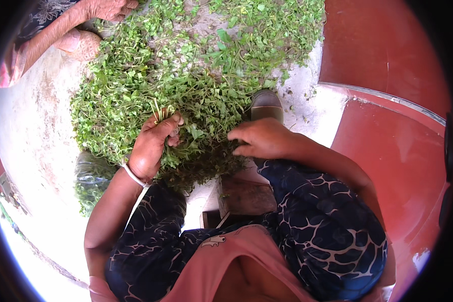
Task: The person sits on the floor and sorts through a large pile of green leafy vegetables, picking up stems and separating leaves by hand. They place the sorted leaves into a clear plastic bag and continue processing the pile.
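My left hand (pixel 158 136) is closed around a small bunch of leafy green stems (pixel 158 111), whose pale cut ends stick up above the thumb and whose leaves hang below the fist. Just right of it, my right hand (pixel 261 138) is held over the near edge of a big pile of leafy greens (pixel 186 85). Its thumb and fingers are curved but apart, and I see nothing between them. The pile spreads from between my knees to the far edge of the view.
Another person's hand (pixel 110 7) rests by the greens at the far left, near that person's foot (pixel 80 45). A boot (pixel 267 103) stands at the pile's right edge. A wooden stool (pixel 246 196) is between my legs. Red panels (pixel 387 166) line the right.
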A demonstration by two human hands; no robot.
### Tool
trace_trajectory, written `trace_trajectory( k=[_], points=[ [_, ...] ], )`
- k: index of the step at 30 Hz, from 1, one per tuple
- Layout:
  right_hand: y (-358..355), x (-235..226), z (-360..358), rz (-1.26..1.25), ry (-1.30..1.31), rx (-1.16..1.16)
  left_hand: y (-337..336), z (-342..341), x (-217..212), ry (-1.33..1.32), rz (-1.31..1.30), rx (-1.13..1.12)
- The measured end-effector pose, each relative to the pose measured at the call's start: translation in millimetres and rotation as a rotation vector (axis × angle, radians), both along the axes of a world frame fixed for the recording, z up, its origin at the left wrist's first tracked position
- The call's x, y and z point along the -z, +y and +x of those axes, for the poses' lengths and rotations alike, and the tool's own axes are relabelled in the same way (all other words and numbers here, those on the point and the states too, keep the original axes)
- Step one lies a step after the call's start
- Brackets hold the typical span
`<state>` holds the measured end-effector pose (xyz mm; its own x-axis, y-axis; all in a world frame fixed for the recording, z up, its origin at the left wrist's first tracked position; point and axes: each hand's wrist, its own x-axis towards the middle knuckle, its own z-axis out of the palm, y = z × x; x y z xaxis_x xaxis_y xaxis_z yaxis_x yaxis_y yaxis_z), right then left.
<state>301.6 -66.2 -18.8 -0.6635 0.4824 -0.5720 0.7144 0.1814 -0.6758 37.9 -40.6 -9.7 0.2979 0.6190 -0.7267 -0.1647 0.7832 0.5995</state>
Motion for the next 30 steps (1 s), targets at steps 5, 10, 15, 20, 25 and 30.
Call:
trace_trajectory(
  k=[5, 10, 15, 20, 25, 30],
  points=[
    [21.4, 14.9, 21.2, 0.476, 0.034, 0.498, -0.6, 4.1, -0.9, -0.09, 0.085, 0.064],
    [57.6, 12.4, 1.9, 0.647, -0.028, 0.465, 0.3, 8.3, 0.2, -0.208, 0.021, 0.058],
    [72.7, 37.1, -11.2, 0.655, -0.201, 0.298, 3.2, 14.5, -4.7, -0.23, -0.055, 0.012],
    [76.0, 18.5, -0.3, 0.507, 0.025, 0.453, 0.9, 9.3, -3.1, -0.232, -0.091, -0.013],
    [96.2, -54.8, 21.9, -0.132, 0.409, 0.992, 2.0, 2.3, 0.6, -0.096, -0.022, -0.034],
    [90.4, -54.5, 19.6, -0.251, 0.543, 0.916, 11.4, 7.8, -18.3, 0.015, 0.065, 0.028]
  ],
)
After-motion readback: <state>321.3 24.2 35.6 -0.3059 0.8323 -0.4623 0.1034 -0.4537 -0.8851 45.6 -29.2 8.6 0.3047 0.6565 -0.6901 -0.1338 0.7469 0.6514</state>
